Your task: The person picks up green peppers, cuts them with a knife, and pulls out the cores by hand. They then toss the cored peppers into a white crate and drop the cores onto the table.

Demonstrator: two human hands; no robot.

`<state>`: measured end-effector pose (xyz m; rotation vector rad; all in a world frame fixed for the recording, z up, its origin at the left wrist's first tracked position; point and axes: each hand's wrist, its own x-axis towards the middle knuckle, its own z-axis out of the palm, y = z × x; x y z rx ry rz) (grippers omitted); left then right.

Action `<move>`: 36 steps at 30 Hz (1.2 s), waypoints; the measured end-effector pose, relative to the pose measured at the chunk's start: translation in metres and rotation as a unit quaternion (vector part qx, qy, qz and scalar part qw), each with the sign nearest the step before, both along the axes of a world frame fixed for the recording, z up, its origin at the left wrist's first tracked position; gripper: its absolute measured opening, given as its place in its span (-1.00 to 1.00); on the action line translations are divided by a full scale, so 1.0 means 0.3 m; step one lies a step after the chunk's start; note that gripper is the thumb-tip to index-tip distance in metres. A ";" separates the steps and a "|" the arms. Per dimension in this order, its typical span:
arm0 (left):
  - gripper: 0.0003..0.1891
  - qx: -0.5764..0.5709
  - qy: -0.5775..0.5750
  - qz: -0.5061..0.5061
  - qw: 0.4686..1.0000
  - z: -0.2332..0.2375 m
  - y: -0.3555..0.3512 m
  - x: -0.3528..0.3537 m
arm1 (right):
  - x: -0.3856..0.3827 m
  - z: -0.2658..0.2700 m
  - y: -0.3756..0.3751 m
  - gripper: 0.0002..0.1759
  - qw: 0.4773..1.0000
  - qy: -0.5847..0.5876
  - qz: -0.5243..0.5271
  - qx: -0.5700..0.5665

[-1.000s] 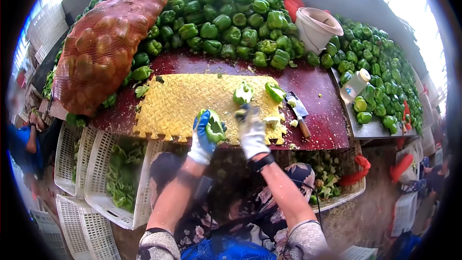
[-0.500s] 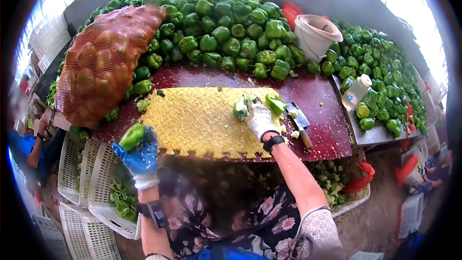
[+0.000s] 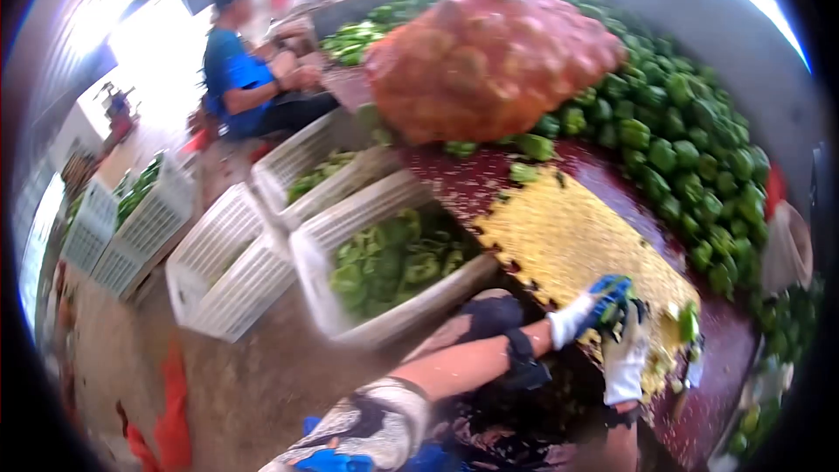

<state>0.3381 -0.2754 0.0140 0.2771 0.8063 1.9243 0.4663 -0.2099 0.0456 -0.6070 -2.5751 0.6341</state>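
My left hand (image 3: 601, 304), in a blue-coated glove, meets my right hand (image 3: 626, 345), in a white glove with dark fingertips, over the right part of the yellow mat (image 3: 568, 232). Between them is a piece of green pepper (image 3: 619, 286), blurred and partly hidden; the fingers of both hands are closed about it. Just right of my right hand a cut green pepper piece (image 3: 689, 323) lies on the mat. Beside it is a cleaver (image 3: 696, 371), partly seen at the mat's edge. Small pale scraps are scattered around.
A full red mesh sack (image 3: 489, 61) lies on the dark red table (image 3: 725, 341). Whole green peppers (image 3: 664, 149) are heaped behind. At my left stand white crates, one (image 3: 315, 275) holding cut peppers. A person in blue (image 3: 236, 79) sits beyond them.
The view has swung left, bringing the crates and the seated person into sight. My left hand has come across from the left, without its former pepper piece in sight, to my right hand.
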 end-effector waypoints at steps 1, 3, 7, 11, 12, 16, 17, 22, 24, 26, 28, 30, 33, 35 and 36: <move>-0.44 0.131 0.016 0.005 0.991 -0.147 0.065 -0.018 | 0.001 0.014 -0.031 -0.16 0.997 -0.061 -0.041 -0.025; -0.49 0.146 0.015 -0.012 0.989 -0.126 0.027 -0.031 | 0.001 -0.067 -0.005 -0.18 0.997 0.009 0.006 0.075; -0.57 0.122 0.066 -0.012 0.990 -0.083 -0.028 -0.041 | -0.016 -0.153 0.024 -0.25 0.990 0.076 0.008 -0.120; -0.61 0.105 0.069 -0.027 0.992 -0.114 -0.037 -0.051 | -0.053 -0.127 0.049 -0.38 0.966 0.041 0.063 -0.246; -0.61 0.105 0.069 -0.026 0.992 -0.116 -0.041 -0.058 | -0.055 -0.086 0.045 -0.33 0.950 -0.003 0.066 -0.304; -0.70 0.178 -0.003 -0.106 0.978 -0.143 -0.001 -0.068 | -0.032 -0.158 0.075 -0.26 0.977 -0.042 0.025 -0.206; -0.70 0.167 0.020 -0.095 0.981 -0.151 0.010 -0.076 | -0.019 -0.229 0.085 -0.21 0.989 0.015 0.026 -0.147; -0.63 0.165 -0.023 -0.007 0.986 -0.198 0.067 -0.063 | -0.019 -0.285 0.030 -0.16 0.994 0.088 -0.003 0.061; -0.62 0.165 -0.083 0.015 0.983 -0.237 0.101 -0.065 | -0.046 -0.335 0.028 -0.16 0.991 0.107 -0.058 0.064; -0.63 0.133 -0.090 0.071 0.984 -0.278 0.125 -0.085 | -0.081 -0.343 0.025 -0.23 0.991 0.097 -0.063 0.068; -0.65 0.137 -0.115 0.104 0.978 -0.283 0.131 -0.089 | -0.122 -0.426 0.068 -0.31 0.979 0.159 -0.089 -0.088; -0.63 0.139 -0.126 0.098 0.977 -0.268 0.138 -0.094 | -0.153 -0.410 0.061 -0.43 0.943 0.231 -0.095 -0.221; -0.68 0.068 -0.123 0.187 0.972 -0.232 0.174 -0.073 | -0.171 -0.471 0.109 -0.60 0.916 0.204 -0.139 -0.316; -0.65 -0.034 -0.145 0.128 0.981 -0.240 0.166 -0.071 | -0.187 -0.619 0.266 -0.60 0.894 0.191 -0.125 -0.385; -0.63 0.009 -0.132 0.244 0.961 -0.300 0.228 -0.040 | -0.201 -0.626 0.297 -0.67 0.796 0.278 -0.120 -0.524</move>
